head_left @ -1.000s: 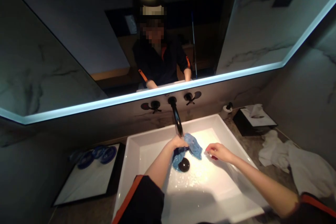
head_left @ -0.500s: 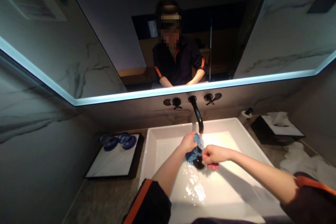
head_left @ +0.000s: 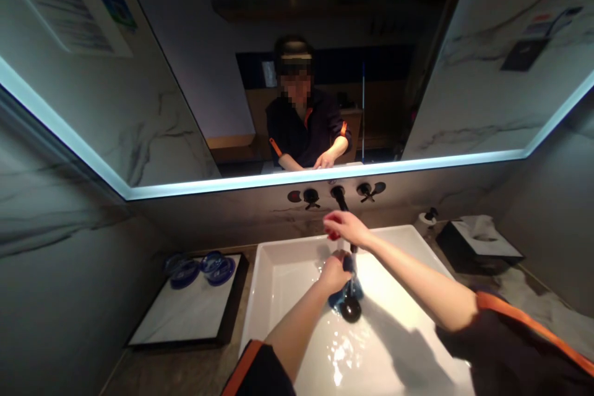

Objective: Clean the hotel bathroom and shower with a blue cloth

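Note:
A wet blue cloth point(head_left: 357, 288) hangs from my left hand point(head_left: 333, 275) in the white sink point(head_left: 260, 297). The fingers of that hand are closed on its upper part, and its lower end reaches beside the black drain point(head_left: 351, 309). A thin stream of water runs down by the cloth. My right hand point(head_left: 344, 226) is raised in front of the black spout point(head_left: 341, 199), hiding much of it. Its fingers are loosely bent and apart, with nothing visible in them. A black cross handle point(head_left: 311, 198) and another handle point(head_left: 366, 192) flank the spout.
Blue glass-like items point(head_left: 218, 268) stand on a marble-topped tray point(head_left: 183, 315) at the left. On the right are a soap dispenser point(head_left: 426, 220), a tissue box point(head_left: 480, 246) and crumpled white cloth or paper point(head_left: 542, 300). A lit mirror point(head_left: 185, 74) hangs above.
My right hand has left the cloth and risen to the spout. The left hand still grips the cloth, now hanging more straight under the spout. The view has tilted slightly up.

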`<act>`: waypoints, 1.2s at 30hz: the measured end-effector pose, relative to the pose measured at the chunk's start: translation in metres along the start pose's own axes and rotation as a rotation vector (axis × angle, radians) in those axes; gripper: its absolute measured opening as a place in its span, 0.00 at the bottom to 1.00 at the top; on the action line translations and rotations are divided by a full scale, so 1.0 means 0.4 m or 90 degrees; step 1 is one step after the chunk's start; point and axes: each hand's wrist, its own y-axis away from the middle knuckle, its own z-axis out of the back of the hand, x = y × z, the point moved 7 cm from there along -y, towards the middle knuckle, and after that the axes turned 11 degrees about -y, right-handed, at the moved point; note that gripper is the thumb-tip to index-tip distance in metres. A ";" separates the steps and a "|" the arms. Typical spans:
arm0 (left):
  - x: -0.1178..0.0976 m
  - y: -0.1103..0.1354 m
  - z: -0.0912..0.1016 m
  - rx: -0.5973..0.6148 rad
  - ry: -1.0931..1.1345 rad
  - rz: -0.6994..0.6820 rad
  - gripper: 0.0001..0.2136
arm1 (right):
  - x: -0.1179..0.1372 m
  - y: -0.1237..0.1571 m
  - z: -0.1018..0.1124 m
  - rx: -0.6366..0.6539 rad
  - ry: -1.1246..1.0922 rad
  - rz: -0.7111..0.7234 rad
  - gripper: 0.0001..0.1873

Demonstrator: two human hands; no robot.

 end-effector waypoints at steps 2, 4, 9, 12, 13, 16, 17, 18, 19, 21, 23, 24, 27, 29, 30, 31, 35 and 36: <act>0.017 0.047 0.051 -0.034 -0.070 -0.014 0.22 | 0.037 -0.100 -0.008 -0.109 0.028 -0.019 0.09; 0.044 0.102 0.090 -0.046 -0.108 -0.015 0.25 | 0.051 -0.173 -0.015 -0.160 0.088 -0.041 0.09; 0.113 0.224 0.160 -0.109 -0.118 -0.010 0.28 | 0.086 -0.258 -0.044 -0.177 0.282 -0.009 0.08; 0.133 0.264 0.197 -0.130 -0.094 0.002 0.28 | 0.130 -0.276 -0.095 -0.125 0.348 0.043 0.11; 0.131 0.273 0.210 -0.132 -0.088 0.003 0.29 | 0.137 -0.269 -0.102 -0.117 0.363 0.056 0.11; 0.094 0.292 0.246 -0.126 -0.101 -0.019 0.29 | 0.081 -0.179 -0.081 -0.069 0.311 0.057 0.09; 0.073 0.297 0.251 -0.118 -0.123 -0.039 0.29 | 0.022 -0.120 -0.069 -0.030 0.246 0.012 0.11; 0.048 0.301 0.250 -0.108 -0.155 -0.066 0.29 | -0.057 -0.045 -0.061 0.015 0.152 -0.069 0.15; 0.021 0.306 0.240 -0.089 -0.192 -0.101 0.28 | -0.148 0.047 -0.065 0.061 0.023 -0.180 0.19; -0.030 0.321 0.186 -0.012 -0.264 -0.188 0.28 | -0.313 0.250 -0.111 0.112 -0.305 -0.407 0.28; -0.066 0.346 0.096 0.105 -0.316 -0.270 0.25 | -0.406 0.393 -0.175 0.079 -0.643 -0.471 0.37; -0.079 0.363 0.045 0.166 -0.339 -0.306 0.23 | -0.437 0.432 -0.197 0.029 -0.772 -0.456 0.40; -0.101 0.413 -0.090 0.313 -0.387 -0.386 0.17 | -0.520 0.482 -0.209 -0.199 -0.973 -0.431 0.40; -0.127 0.434 -0.146 0.375 -0.361 -0.427 0.17 | -0.561 0.503 -0.183 -0.323 -1.024 -0.461 0.31; -0.149 0.438 -0.160 0.392 -0.323 -0.445 0.18 | -0.574 0.512 -0.158 -0.363 -1.021 -0.455 0.27; -0.177 0.437 -0.167 0.404 -0.274 -0.464 0.19 | -0.582 0.520 -0.124 -0.392 -1.000 -0.433 0.24; -0.317 0.363 -0.151 0.382 -0.128 -0.506 0.22 | -0.566 0.539 0.041 -0.433 -0.876 -0.274 0.15; -0.346 0.323 -0.147 0.369 -0.112 -0.491 0.22 | -0.553 0.539 0.080 -0.431 -0.855 -0.250 0.14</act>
